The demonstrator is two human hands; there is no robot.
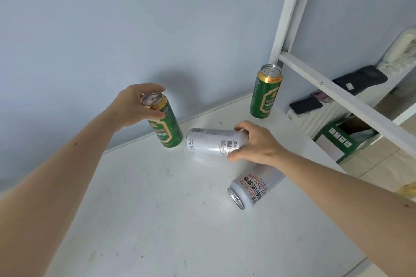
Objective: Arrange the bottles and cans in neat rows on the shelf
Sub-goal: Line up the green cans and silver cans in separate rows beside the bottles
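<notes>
On the white shelf (157, 209) a green can (167, 127) stands upright near the blue wall, and my left hand (137, 105) grips it round the top rim. Beside it a silver can (209, 141) lies on its side; my right hand (256, 144) curls round its right end. A second silver can (252, 189) lies on its side under my right forearm, its top facing me. Another green can (266, 92) stands upright at the far right corner, untouched.
A white frame post (290, 13) and slanted rail (337, 90) rise at the shelf's right edge. Beyond it lie two dark phones (306, 105) (360, 78) on a white ribbed surface, with a green-edged box (337, 144) on the floor below.
</notes>
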